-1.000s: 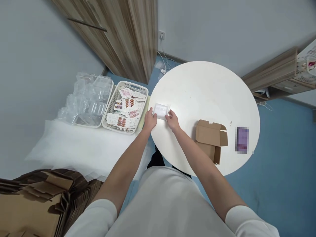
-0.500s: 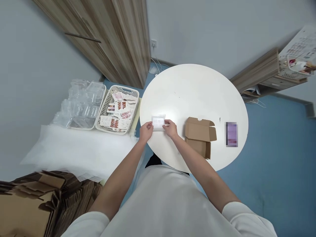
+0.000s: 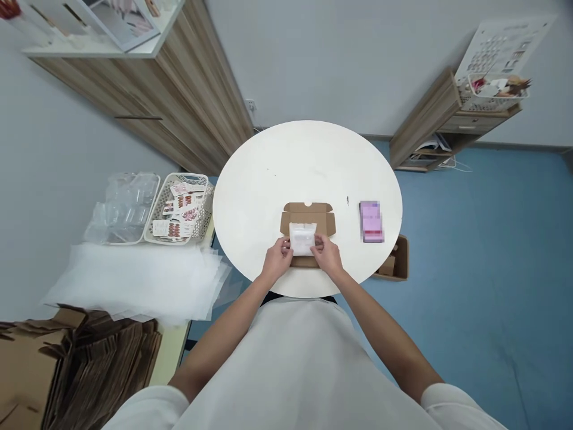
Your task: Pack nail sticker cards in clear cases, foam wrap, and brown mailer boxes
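Between my hands is a small white, translucent wrapped packet, its contents too blurred to name. My left hand pinches its left side, and my right hand grips its right side. The packet is over an open brown cardboard box, whose lid lies back on the white round table. The packet and hands hide most of the box's inside; whether the packet touches the bottom I cannot tell.
A pixelated purple thing lies at the table's right. To the left are a basket of nail cards, a basket of clear plastic packaging, white wrapping sheets and flattened cardboard. A brown box stands beyond the table's right edge.
Both hands have carried the packet rightward from the bare tabletop to over the open box. The view has turned, and the box now lies straight in front of me.
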Demonstrator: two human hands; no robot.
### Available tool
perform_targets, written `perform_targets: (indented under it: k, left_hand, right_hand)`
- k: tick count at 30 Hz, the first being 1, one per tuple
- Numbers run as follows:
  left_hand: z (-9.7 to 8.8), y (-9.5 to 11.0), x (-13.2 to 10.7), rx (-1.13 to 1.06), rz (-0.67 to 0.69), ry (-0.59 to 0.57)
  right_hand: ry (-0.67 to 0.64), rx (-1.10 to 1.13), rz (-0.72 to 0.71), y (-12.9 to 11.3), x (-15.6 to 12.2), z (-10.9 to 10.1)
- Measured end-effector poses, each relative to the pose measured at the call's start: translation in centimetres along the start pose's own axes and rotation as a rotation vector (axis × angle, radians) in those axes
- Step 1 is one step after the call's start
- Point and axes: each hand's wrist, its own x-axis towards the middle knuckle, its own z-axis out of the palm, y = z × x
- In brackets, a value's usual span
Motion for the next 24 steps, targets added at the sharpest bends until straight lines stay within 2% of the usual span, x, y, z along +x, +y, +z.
perform_targets:
  k: [2, 5, 9, 14, 20, 22, 24]
  left_hand:
    - [1.6, 0.4, -0.5, 0.04, 0.031, -0.064]
    - [2.8, 0.3, -1.1, 0.186, 0.037, -0.12]
    - [2.8, -0.3, -1.4, 0.407, 0.027, -0.177]
    - [2.7, -1.1, -1.1, 0.523, 0.043, -0.237]
    - [2.6, -1.4, -1.1, 0.536, 0.109, -0.296]
    - [2.1, -1.6, -1.4, 0.458, 0.161, -0.259]
    - [1.4, -2.1, -1.4, 0.326, 0.207, -0.167]
  right_hand:
    - [-0.011, -0.034, 0.003, 1.5, -0.6, -0.9]
    - [-0.062, -0.087, -0.01, 2.7, -1.3, -1.1]
    - [-0.11, -0.145, -0.03, 3.3, -1.7, -0.4]
    - [-0.136, -0.254, -0.041, 3.5, -1.9, 0.5]
    - [-0.16, -0.445, -0.033, 3.3, -2.5, 1.6]
    - [-0.094, -0.43, -0.055, 3.1, -2.9, 1.7]
    - [0.021, -0.382, -0.073, 3.0, -3.2, 1.3]
